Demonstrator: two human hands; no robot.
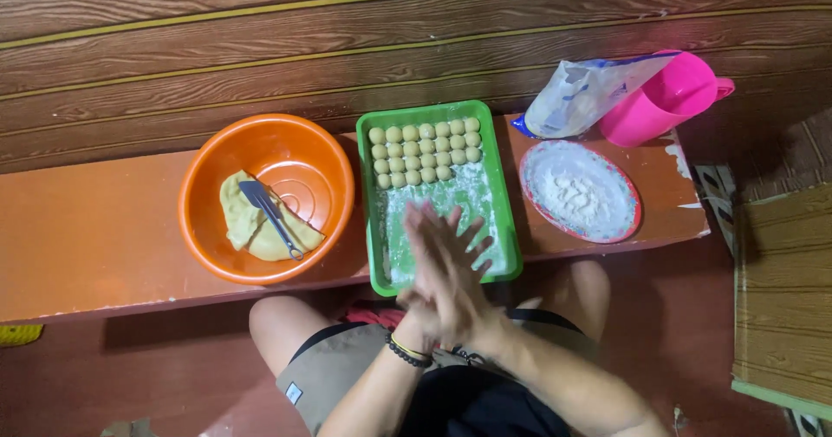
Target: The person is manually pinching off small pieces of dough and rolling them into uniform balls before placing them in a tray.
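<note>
Palms pressed together over green tray [500, 196]

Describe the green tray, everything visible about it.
The green tray is rectangular, plastic-looking, with a raised rim, and lies flat on the orange bench between the orange bowl and a plate of flour. Its floor is dusted white. Small pale dough balls fill its far end in neat rows. The pressed-together hands hover over its near end.

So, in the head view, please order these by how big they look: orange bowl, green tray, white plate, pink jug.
1. green tray
2. orange bowl, nearly alike
3. white plate
4. pink jug
</note>
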